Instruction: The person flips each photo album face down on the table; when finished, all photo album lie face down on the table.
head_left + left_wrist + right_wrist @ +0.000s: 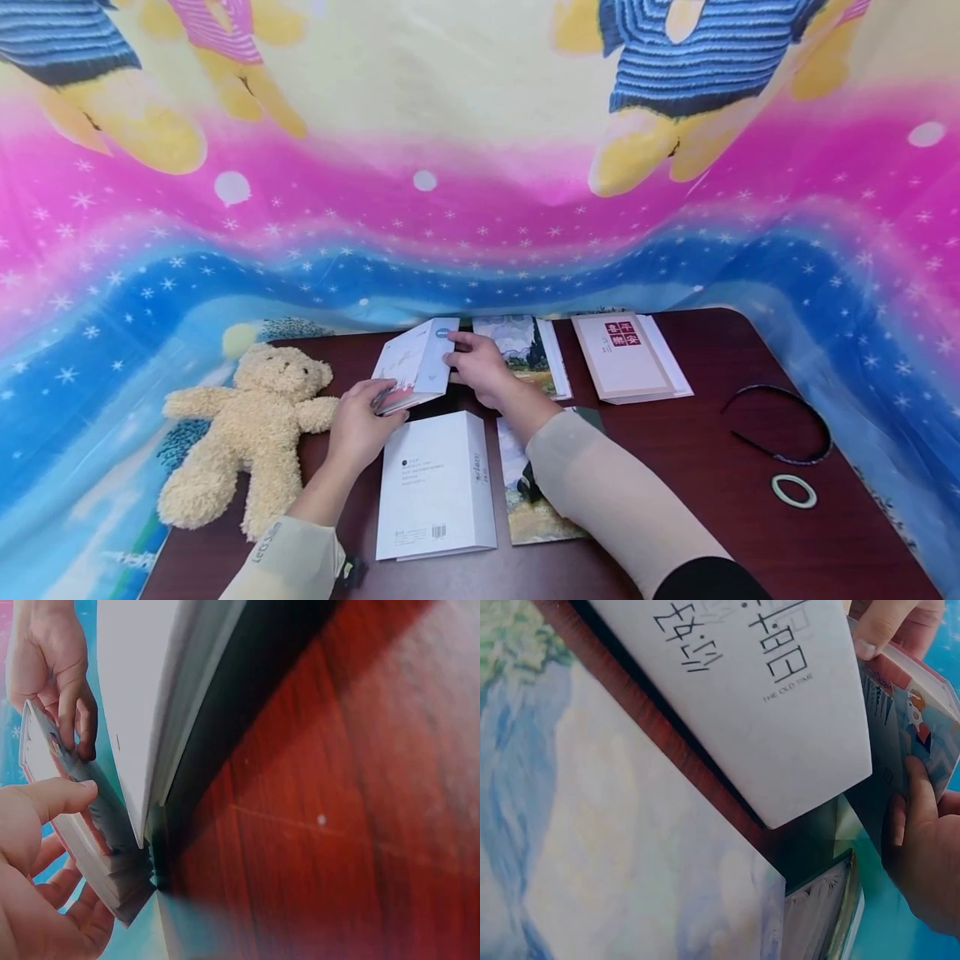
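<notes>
A pale photo album point(408, 367) with a pink lower edge stands tilted at the back of the table. My left hand point(363, 425) grips its lower left corner, the thumb on the cover and the fingers beneath, as the left wrist view shows. At its right edge my right hand point(480, 367) holds the spine side, where a small rocket picture point(917, 712) is visible in the right wrist view. Just in front, a white album point(431, 492) with print and a barcode stands partly opened out. The held album's far side is hidden.
Two painted-landscape albums, one at the back point(525, 350) and one under my right forearm point(536, 500), are nearby. A beige album point(622, 354) lies farther right. A teddy bear point(258, 433) sits left; a black headband point(813, 421) and pale green ring point(793, 492) lie right.
</notes>
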`<state>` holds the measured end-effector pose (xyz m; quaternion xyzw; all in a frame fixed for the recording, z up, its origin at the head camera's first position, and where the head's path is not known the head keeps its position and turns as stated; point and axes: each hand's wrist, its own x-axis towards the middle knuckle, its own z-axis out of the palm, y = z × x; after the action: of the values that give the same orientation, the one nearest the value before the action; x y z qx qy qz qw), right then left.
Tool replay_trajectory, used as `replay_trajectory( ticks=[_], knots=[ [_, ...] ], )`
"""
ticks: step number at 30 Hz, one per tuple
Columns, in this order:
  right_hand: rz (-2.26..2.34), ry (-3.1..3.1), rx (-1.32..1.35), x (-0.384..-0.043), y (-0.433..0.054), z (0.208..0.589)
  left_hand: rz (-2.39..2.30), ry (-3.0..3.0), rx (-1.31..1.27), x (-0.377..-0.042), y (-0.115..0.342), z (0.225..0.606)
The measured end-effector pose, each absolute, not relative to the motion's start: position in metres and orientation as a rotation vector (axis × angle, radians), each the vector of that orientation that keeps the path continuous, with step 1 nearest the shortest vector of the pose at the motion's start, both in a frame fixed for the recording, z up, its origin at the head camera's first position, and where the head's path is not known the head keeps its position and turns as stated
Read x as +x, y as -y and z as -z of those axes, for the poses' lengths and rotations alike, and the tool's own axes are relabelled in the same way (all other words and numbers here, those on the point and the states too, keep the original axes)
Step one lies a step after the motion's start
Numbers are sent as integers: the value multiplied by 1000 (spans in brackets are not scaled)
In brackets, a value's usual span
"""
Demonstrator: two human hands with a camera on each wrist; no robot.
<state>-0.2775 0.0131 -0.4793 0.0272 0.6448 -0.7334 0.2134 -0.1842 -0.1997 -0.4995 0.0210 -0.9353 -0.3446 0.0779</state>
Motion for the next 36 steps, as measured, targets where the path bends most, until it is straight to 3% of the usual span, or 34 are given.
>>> replay_trajectory(
  ticks=[36],
  knots=[
    [1908, -2023, 31, -277, -1, 490, 915, 2875, 84, -191, 210, 512]
  ],
)
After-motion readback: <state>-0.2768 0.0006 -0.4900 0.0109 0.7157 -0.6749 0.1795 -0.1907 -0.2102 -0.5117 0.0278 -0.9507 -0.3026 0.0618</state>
